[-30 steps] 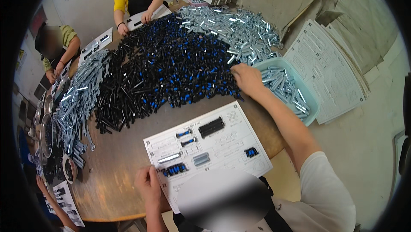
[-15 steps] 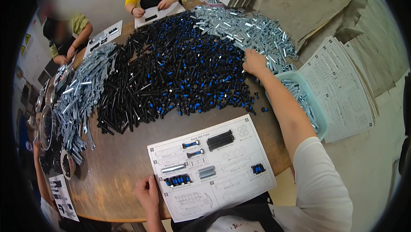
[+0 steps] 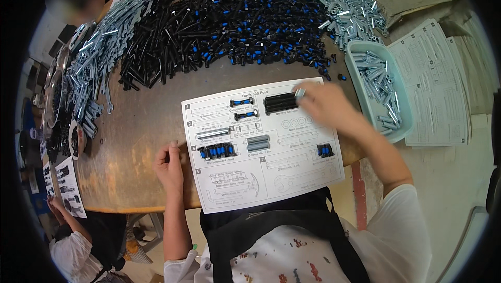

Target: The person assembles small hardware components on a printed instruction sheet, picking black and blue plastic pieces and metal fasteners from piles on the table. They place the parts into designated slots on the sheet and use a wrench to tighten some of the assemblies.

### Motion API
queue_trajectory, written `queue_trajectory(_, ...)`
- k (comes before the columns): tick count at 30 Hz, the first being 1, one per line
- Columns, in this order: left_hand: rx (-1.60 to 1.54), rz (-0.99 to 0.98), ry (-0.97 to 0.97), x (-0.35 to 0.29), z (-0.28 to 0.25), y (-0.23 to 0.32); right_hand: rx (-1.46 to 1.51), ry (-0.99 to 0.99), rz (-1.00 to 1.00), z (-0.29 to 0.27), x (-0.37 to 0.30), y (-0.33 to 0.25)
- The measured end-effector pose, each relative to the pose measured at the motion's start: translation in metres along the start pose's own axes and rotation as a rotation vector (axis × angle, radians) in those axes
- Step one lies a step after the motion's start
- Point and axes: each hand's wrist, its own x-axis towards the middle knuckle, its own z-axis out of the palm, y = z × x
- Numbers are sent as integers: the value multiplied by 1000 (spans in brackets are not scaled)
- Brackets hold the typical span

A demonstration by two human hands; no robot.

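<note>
A white printed sheet with outline drawings [image 3: 245, 184] lies at the table's near edge. My right hand [image 3: 326, 106] is over its upper right, pinching a short silver metal sleeve [image 3: 300, 93] beside several long black bolts [image 3: 279, 103]. On the sheet also lie blue-banded black bolts [image 3: 216, 150], a long silver sleeve [image 3: 213, 133], two shorter grey sleeves [image 3: 258, 143] and a small group of blue-banded bolts [image 3: 324, 150]. My left hand [image 3: 169, 167] rests just off the sheet's left edge, fingers curled, with nothing visible in them.
A big heap of black and blue bolts [image 3: 235, 27] covers the far table, silver sleeves [image 3: 355, 6] to its right. A pale green bin [image 3: 408, 113] of sleeves stands at right by stacked printed sheets [image 3: 436, 84]. Wrenches [image 3: 108, 48] lie left; other people work there.
My right hand has come back from the silver sleeve pile to the sheet, now with a sleeve. The view has tilted downward. My left hand stays near the sheet's left edge.
</note>
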Motion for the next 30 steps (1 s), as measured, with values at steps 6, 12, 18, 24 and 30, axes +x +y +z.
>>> queue_trajectory(6,32,238,-341,-2,65,63,-129,-142,-65,49,-53,-38)
queue_trajectory(12,488,669,-723,-36,145,92,-151,18,-17,26,-68,-21)
queue_trajectory(18,593,738,-727,-51,173,70,-100,-23,7,25,-82,-3)
queue_trajectory(24,531,720,-712,-49,173,73,45,-77,-20,33,-73,-3)
queue_trajectory(30,456,749,-585,-24,134,85,107,193,84,-3,-24,35)
